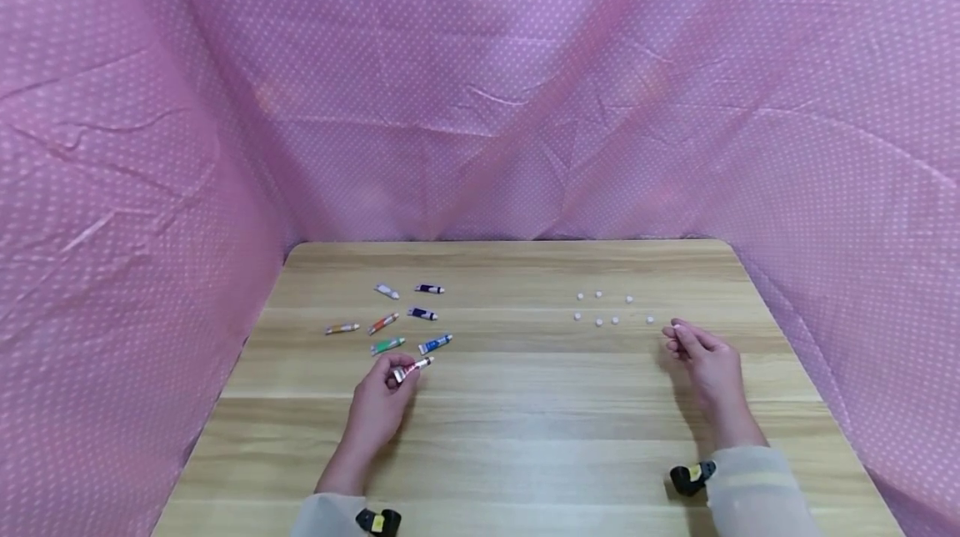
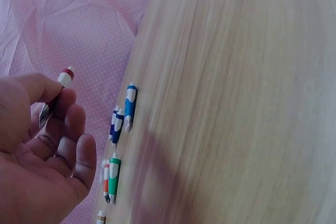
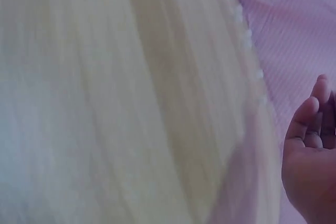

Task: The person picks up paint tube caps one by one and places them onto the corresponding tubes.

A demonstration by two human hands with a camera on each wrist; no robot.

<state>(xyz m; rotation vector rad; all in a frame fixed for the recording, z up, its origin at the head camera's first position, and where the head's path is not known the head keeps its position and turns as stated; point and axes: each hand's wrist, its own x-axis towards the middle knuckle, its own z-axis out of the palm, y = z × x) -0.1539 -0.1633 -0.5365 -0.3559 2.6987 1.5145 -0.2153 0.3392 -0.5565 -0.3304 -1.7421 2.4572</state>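
Observation:
In the head view my left hand [image 1: 381,408] pinches a small paint tube [image 1: 413,368] with a dark red band, raised over the table. The left wrist view shows the tube's white tip [image 2: 71,68] sticking out past the thumb and forefinger of that hand [image 2: 50,145]. On the right, my right hand [image 1: 708,366] pinches a small white cap [image 1: 677,323] between thumb and forefinger. In the right wrist view that hand [image 3: 312,156] is partly cut off, and its cap is out of sight. Several more white caps [image 1: 615,321] lie left of it.
Beyond the left hand lie several paint tubes, among them a blue tube [image 1: 435,343], a green tube [image 1: 387,345], an orange tube [image 1: 383,323] and a yellow-brown tube [image 1: 342,328]. The wooden table [image 1: 525,437] is surrounded by pink dotted cloth [image 1: 480,87] at the back and sides.

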